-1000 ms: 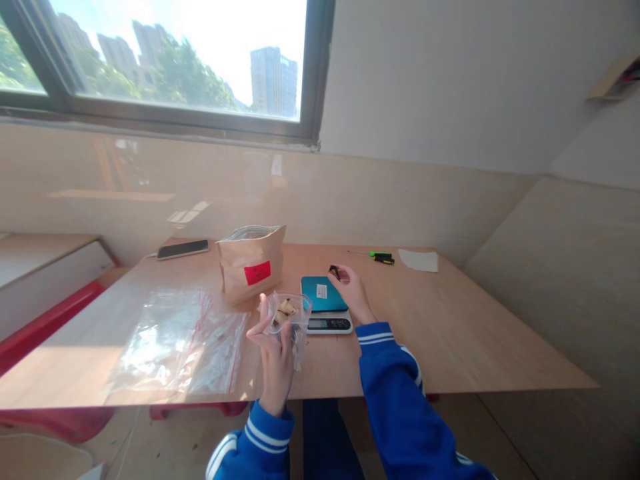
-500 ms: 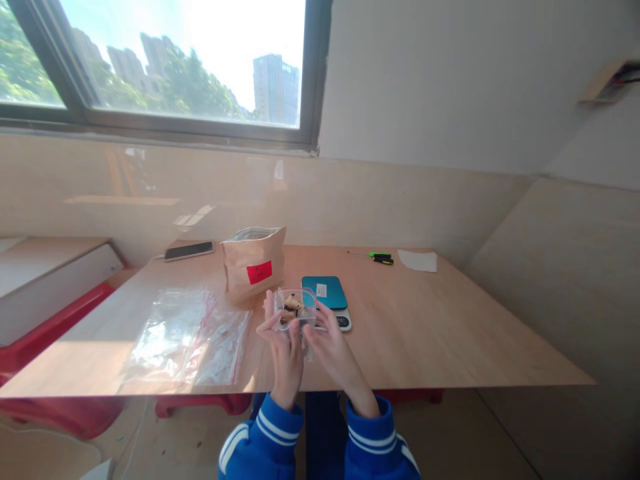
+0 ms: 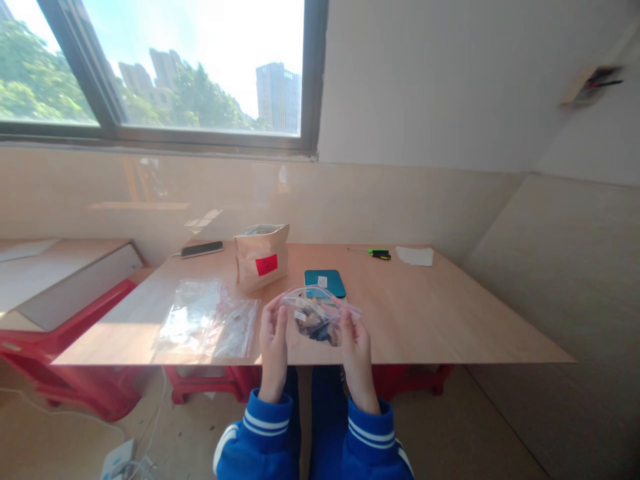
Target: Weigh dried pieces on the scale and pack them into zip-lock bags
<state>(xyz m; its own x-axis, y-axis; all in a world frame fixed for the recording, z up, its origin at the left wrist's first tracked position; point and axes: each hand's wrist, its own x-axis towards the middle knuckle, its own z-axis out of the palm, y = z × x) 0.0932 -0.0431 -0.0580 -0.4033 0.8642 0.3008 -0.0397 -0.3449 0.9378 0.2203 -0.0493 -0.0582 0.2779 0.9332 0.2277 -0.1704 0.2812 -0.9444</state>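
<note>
Between my hands, near the table's front edge, is a clear zip bag [image 3: 320, 323] with light brown and dark dried pieces inside. My left hand [image 3: 274, 333] pinches its left top corner, and my right hand [image 3: 356, 340] grips the right top corner. The bag's mouth gapes a little between them. Just behind it lies a small kitchen scale [image 3: 325, 283] with a teal top, its front part hidden by the bag. A brown stand-up pouch [image 3: 263, 257] with a red label stands open at the back left of the scale.
Flat clear zip bags [image 3: 205, 320] lie to the left on the table [image 3: 440, 320]. A phone [image 3: 202, 249] rests at the back left. Screwdrivers [image 3: 379, 253] and a white paper piece [image 3: 415, 256] lie at the back right. Red stools [image 3: 210, 381] are below.
My hands have moved apart to the bag's two top corners. The bag, earlier bunched and seen from above, now hangs spread between them. The view has shifted slightly.
</note>
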